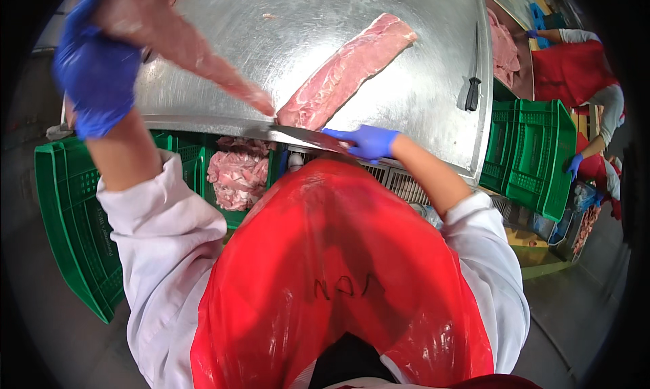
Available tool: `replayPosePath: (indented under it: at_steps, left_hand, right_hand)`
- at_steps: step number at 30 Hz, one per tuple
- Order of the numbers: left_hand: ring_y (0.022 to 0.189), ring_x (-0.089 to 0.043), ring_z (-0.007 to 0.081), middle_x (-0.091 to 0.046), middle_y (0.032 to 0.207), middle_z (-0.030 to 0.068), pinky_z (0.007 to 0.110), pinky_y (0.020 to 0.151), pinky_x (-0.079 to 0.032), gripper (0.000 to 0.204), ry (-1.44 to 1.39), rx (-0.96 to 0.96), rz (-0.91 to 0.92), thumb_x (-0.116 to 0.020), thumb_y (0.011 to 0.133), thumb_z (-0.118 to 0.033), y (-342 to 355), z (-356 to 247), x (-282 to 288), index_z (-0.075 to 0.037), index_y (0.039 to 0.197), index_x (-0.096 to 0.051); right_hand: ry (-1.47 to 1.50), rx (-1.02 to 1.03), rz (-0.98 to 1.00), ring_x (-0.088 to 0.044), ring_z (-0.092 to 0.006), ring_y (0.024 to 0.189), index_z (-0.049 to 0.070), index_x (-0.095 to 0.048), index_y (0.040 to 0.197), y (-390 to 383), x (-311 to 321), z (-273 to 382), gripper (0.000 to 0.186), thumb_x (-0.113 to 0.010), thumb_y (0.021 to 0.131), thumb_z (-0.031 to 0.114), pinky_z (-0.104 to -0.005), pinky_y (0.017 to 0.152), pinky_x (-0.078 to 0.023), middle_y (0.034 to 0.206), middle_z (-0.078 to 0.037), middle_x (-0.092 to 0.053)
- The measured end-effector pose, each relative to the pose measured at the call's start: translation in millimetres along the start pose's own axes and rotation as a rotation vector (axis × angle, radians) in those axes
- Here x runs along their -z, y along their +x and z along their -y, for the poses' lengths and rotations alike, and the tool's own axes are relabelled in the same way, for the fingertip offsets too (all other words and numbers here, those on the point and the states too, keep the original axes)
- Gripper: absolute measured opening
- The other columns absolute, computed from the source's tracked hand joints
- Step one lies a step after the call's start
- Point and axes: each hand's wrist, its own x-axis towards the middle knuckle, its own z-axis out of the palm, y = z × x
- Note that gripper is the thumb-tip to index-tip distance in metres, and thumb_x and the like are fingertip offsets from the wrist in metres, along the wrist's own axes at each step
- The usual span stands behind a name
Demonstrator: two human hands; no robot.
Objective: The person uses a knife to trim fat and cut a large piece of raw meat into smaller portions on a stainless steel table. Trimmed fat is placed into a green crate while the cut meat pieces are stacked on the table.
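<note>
At ten o'clock, the left hand [98, 77] clasps a meat strip [183, 47]. Near one o'clock, the right hand [371, 142] curls round a knife [310, 138] pointing toward nine. A meat slab [349, 71] lies on the metal table [433, 98] at twelve.

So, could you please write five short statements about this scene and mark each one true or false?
1. The left hand holds a long strip of raw meat. True.
2. The right hand holds a knife. True.
3. The right hand wears no glove. False: it wears a blue one.
4. A black-handled knife lies near the left edge of the metal table. False: it lies near the right edge.
5. A long piece of raw loin lies on the metal table. True.
6. The red apron has a white sleeve on each side of it. True.
</note>
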Motion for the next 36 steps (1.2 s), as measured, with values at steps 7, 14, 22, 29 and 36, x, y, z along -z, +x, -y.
replayPosePath:
  at_steps: [7, 14, 22, 29, 36]
  left_hand:
    - [0.093, -0.066, 0.0262, -0.063, 0.113, 0.0176, 0.034, 0.083, -0.055, 0.04, 0.157, -0.033, -0.24, -0.058, 0.095, -0.02, -65.2, -131.4, 14.9, 0.002, 0.128, -0.053]
    - [0.104, -0.056, 0.0214, -0.055, 0.121, 0.0109, 0.039, 0.097, -0.047, 0.051, 0.453, 0.471, -0.836, -0.058, 0.092, -0.019, -193.1, -100.8, 27.1, -0.001, 0.138, -0.044]
    - [0.101, -0.065, 0.0175, -0.069, 0.111, 0.0102, 0.033, 0.089, -0.052, 0.043, 0.889, 1.014, -0.645, -0.069, 0.088, -0.016, -392.0, 50.6, 101.5, 0.003, 0.125, -0.06]
    - [0.098, -0.065, 0.0256, -0.066, 0.105, 0.0171, 0.037, 0.087, -0.053, 0.046, 1.392, 0.792, -0.266, -0.073, 0.086, -0.018, -316.6, 132.8, 56.7, 0.004, 0.123, -0.056]
    - [0.087, -0.067, 0.0301, -0.067, 0.102, 0.0181, 0.04, 0.078, -0.055, 0.044, 0.986, 0.641, -0.153, -0.077, 0.081, -0.023, -155.9, 256.9, -80.7, 0.0, 0.114, -0.061]
  right_hand:
    - [0.564, 0.148, -0.352, -0.059, -0.013, 0.056, 0.033, -0.018, 0.159, 46.9, 11.0, 8.5, 0.073, -0.055, 0.098, 0.018, -0.0298, 0.056, -0.054, 0.078, -0.007, -0.064]
    - [0.436, -0.201, -0.852, -0.066, -0.019, 0.062, 0.027, -0.02, 0.16, 39.4, 97.2, -81.2, 0.076, -0.052, 0.092, 0.014, -0.0335, 0.061, -0.055, 0.082, -0.013, -0.068]
    - [0.67, -0.259, -0.551, -0.062, -0.0175, 0.059, 0.02, -0.019, 0.16, -18.7, 64.5, -61.3, 0.076, -0.05, 0.092, 0.009, -0.0321, 0.057, -0.052, 0.08, -0.012, -0.066]
    - [0.893, -0.164, -0.565, -0.058, -0.0133, 0.05, 0.02, -0.014, 0.161, -19.4, 47.8, -61.9, 0.077, -0.053, 0.096, 0.006, -0.0278, 0.046, -0.047, 0.068, -0.006, -0.061]
    - [1.066, -0.093, -0.55, -0.059, -0.0116, 0.05, 0.024, -0.017, 0.16, -131.2, -31.8, -89.8, 0.079, -0.05, 0.093, -0.002, -0.0253, 0.043, -0.048, 0.073, -0.006, -0.064]
